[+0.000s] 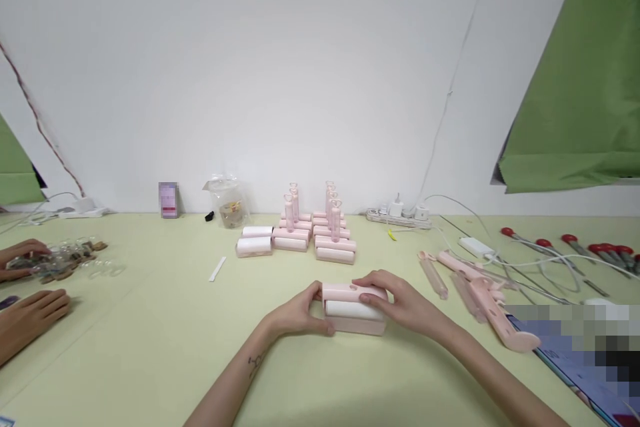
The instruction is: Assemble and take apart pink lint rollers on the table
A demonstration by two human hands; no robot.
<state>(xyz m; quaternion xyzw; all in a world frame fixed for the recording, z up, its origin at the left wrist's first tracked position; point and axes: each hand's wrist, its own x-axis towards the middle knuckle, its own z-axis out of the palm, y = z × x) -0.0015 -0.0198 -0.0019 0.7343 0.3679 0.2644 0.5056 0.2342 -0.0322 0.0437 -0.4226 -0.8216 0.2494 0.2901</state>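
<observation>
A pink lint roller head (354, 325) with a white roll in it lies sideways on the table in front of me. My left hand (296, 312) grips its left end, thumb low at the front and fingers behind. The fingers of my right hand (395, 297) are closed over the top and right end of the same roller. Beyond my hands stand two rows of pink lint rollers (335, 247), several with clear pink handles (335, 221) pointing up. Two white rolls in pink covers (254, 246) lie at the left of these rows.
At right lie loose pink handle parts (493, 313), a clear tube (434, 275), red-ended rods (545, 244) and cables. A power strip (399, 217), a plastic bag (229, 207) and a phone (169, 200) are by the wall. Another person's hands (37, 313) work at left beside small clear parts.
</observation>
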